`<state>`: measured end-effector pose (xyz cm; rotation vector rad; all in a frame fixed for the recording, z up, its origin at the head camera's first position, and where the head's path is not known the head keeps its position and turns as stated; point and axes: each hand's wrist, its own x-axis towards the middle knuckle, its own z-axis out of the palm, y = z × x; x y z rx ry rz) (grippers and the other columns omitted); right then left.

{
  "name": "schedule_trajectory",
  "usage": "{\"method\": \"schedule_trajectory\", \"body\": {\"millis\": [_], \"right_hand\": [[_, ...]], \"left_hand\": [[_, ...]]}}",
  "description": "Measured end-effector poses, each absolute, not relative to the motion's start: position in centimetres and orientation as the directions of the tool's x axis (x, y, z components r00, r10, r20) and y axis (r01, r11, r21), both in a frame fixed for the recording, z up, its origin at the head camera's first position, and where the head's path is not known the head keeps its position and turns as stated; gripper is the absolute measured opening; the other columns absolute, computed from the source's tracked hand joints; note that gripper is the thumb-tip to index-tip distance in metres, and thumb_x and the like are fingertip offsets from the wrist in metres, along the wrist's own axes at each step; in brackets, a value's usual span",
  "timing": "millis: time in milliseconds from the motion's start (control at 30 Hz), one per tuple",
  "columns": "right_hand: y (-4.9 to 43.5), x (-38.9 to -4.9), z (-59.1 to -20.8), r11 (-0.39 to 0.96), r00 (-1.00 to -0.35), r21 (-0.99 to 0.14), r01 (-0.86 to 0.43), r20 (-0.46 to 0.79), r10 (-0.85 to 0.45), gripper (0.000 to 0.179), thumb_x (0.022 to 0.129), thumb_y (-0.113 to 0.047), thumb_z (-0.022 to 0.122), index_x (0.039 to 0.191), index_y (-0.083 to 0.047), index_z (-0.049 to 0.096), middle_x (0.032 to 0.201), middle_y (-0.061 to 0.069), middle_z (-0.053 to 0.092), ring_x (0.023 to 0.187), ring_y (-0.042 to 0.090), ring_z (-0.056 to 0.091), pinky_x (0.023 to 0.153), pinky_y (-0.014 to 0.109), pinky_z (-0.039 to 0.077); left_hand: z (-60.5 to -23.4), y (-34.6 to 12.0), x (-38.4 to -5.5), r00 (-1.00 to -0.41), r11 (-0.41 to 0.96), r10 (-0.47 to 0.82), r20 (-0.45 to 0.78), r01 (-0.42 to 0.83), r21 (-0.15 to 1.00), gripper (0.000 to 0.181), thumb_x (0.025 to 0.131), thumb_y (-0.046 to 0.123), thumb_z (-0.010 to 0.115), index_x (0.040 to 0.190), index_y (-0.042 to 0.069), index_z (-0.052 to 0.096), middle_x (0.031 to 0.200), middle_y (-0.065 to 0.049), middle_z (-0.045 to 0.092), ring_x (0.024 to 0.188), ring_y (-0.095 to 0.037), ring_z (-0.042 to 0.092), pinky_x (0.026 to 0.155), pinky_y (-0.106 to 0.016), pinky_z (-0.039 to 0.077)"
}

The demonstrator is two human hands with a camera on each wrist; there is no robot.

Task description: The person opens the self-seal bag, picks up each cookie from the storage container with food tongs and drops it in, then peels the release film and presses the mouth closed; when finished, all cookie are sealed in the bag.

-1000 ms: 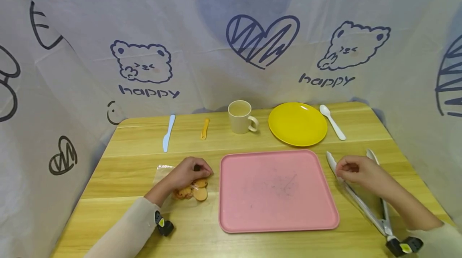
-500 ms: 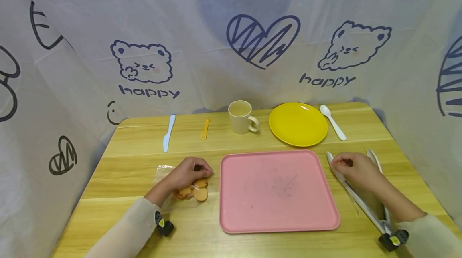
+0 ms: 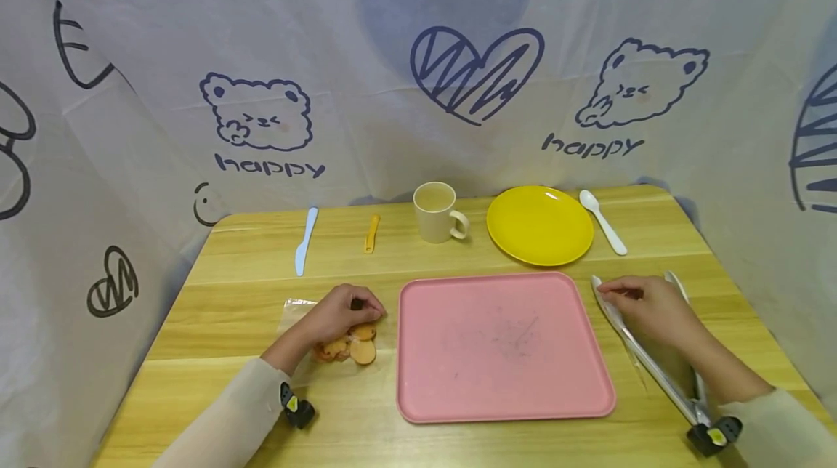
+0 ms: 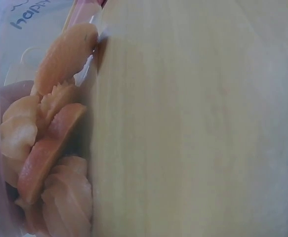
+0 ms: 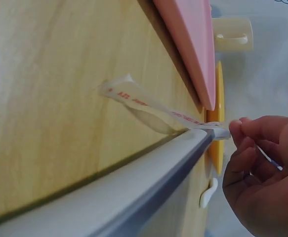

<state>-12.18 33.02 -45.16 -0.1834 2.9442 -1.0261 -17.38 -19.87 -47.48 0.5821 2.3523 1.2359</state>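
Observation:
My left hand [image 3: 343,312] lies over a clear plastic bag [image 3: 294,315] on the table, its thumb and fingers pinched together at the bag's right side. Inside are several orange-brown, biscuit-like pieces [image 3: 362,352]; in the left wrist view these pieces [image 4: 50,143] fill the left side, behind film. At the right, my right hand [image 3: 654,308] hovers over metal tongs [image 3: 654,366], fingertips right at one arm's tip. A thin clear strip with red print [image 5: 148,101] trails from those fingertips across the tongs, its far end loose.
A pink tray [image 3: 503,352] lies between the hands. Along the back stand or lie a blue knife [image 3: 305,243], a small yellow utensil [image 3: 371,234], a cream mug [image 3: 434,214], a yellow plate [image 3: 539,226] and a white spoon [image 3: 603,222]. Cloth hangs behind.
My right hand has shifted slightly left and forward to the tip of the tongs, its fingers straightening a little. The strip now shows beside the tongs. My left hand has stayed still.

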Motion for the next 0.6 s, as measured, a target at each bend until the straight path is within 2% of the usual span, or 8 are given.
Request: {"method": "schedule_trajectory", "body": {"millis": [200, 500, 600], "right_hand": [[32.9, -12.3, -44.7, 0.767, -0.991, -0.635, -0.096, -0.008, -0.131, 0.022, 0.1, -0.01, 0.067, 0.12, -0.005, 0.077, 0.116, 0.015, 0.076, 0.095, 0.023, 0.065, 0.072, 0.017, 0.053], [32.2, -11.9, -43.9, 0.741, -0.991, -0.662, -0.117, 0.026, -0.133, 0.026, 0.1, -0.019, 0.071, 0.121, -0.005, 0.076, 0.117, 0.014, 0.076, 0.09, 0.008, 0.062, 0.067, 0.02, 0.054], [30.8, -11.4, -43.0, 0.71, -0.99, -0.696, -0.105, 0.004, -0.142, 0.027, 0.1, -0.02, 0.07, 0.123, -0.006, 0.075, 0.119, 0.013, 0.075, 0.09, 0.009, 0.061, 0.064, 0.022, 0.053]], "left_hand": [[-47.5, -19.9, -17.5, -0.824, 0.517, 0.541, -0.169, 0.167, 0.84, 0.012, 0.101, 0.013, 0.067, 0.102, 0.009, 0.078, 0.095, -0.002, 0.073, 0.086, -0.015, 0.064, 0.076, -0.025, 0.055], [-47.7, -19.9, -17.6, -0.821, 0.509, 0.549, -0.16, 0.176, 0.842, 0.012, 0.102, 0.012, 0.067, 0.102, 0.009, 0.078, 0.095, -0.002, 0.073, 0.085, -0.015, 0.063, 0.075, -0.025, 0.054], [-47.8, -20.0, -17.6, -0.822, 0.506, 0.544, -0.166, 0.164, 0.847, 0.012, 0.102, 0.013, 0.067, 0.103, 0.009, 0.078, 0.095, -0.003, 0.073, 0.086, -0.015, 0.064, 0.076, -0.025, 0.054]]}}
